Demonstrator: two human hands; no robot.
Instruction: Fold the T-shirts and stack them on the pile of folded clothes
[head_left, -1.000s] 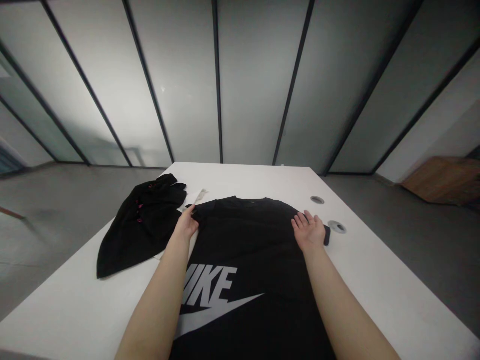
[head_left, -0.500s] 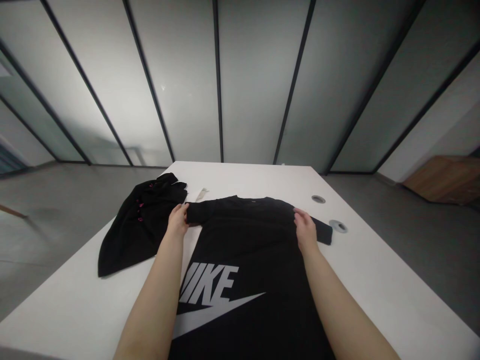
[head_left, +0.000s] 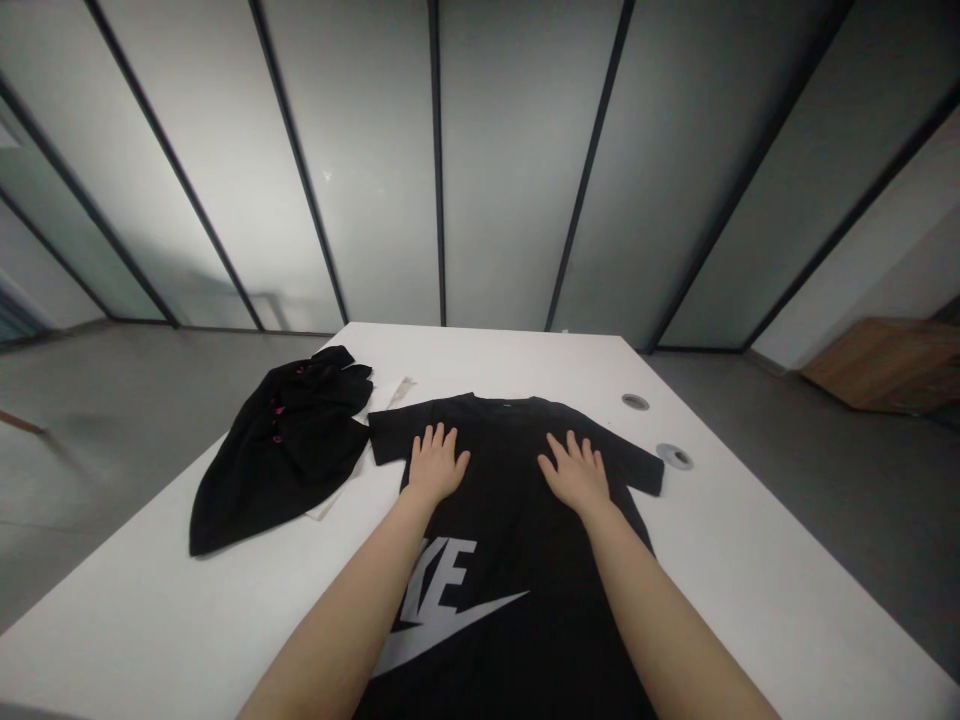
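Observation:
A black T-shirt (head_left: 502, 500) with a large white NIKE print lies spread face up, its collar toward the far end and both sleeves out to the sides. My left hand (head_left: 435, 463) rests flat on the upper left of its chest, fingers spread. On the upper right of the chest, my right hand (head_left: 577, 473) lies with its fingers apart too. Neither hand grips the cloth. My left forearm covers part of the lettering, and the shirt's hem runs out of view at the bottom.
A white table (head_left: 750, 600) carries the shirt. Left of it lies a crumpled black garment (head_left: 277, 470) with pink marks, partly over something pale and flat. Two round grey fittings, a farther one (head_left: 635, 402) and a nearer one (head_left: 675, 457), are at the right. Frosted glass panels (head_left: 502, 170) stand behind.
My left hand has let go of the left sleeve and moved inward onto the chest. My right hand has come inward from the right shoulder. The left sleeve now lies flatter and wider.

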